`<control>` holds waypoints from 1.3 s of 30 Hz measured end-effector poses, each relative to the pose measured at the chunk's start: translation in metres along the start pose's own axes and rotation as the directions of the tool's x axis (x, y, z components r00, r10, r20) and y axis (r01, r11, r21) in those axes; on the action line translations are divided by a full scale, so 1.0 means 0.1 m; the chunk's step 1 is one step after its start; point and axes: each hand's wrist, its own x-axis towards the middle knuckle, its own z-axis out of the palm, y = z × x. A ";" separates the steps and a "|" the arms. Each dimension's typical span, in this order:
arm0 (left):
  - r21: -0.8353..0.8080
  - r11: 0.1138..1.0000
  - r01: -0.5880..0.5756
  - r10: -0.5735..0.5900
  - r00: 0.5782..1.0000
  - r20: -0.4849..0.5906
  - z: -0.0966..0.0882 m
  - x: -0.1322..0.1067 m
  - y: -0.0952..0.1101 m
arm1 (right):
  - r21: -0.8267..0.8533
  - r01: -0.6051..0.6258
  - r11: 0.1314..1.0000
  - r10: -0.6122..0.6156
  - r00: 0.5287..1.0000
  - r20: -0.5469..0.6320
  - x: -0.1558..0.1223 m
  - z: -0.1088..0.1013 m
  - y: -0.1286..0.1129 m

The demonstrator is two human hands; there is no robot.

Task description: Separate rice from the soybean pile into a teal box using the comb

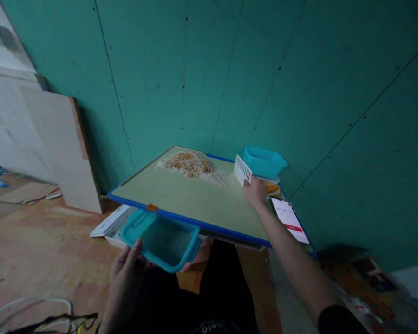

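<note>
R hand (256,191): fingers closed on lower end of 1 white slotted scraper (243,170), upright at R part of tabletop (174,200); contact w/ surface can't tell. L hand (125,260): thumb over rim, pinching 1 teal tub (195,250) just below tabletop's near edge. R arm stretched fwd over tabletop's R side; L arm low. Also 1 mixed grain pile (190,164) on tabletop's far half, 1 teal bin (263,161) at its far R corner, 1 phone (288,217) on its R edge.

No text is legible: characters (284,209) on the phone (288,219) and lettering (214,329) on the black clothing (226,278) blur.
</note>
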 end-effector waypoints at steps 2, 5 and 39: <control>-0.017 1.000 -0.005 0.005 1.000 0.012 0.04 -0.05 0.03 | 0.019 0.013 1.000 -0.013 1.000 -0.018 0.00 -0.03 0.02; 0.034 0.999 0.017 -0.017 1.000 0.000 0.12 -0.12 0.11 | 0.050 0.002 0.999 0.000 0.998 -0.059 0.00 -0.07 0.05; 0.017 0.997 0.072 -0.071 0.996 -0.052 0.13 -0.20 0.15 | 0.006 0.082 0.997 -0.082 0.997 0.010 -0.16 -0.07 0.06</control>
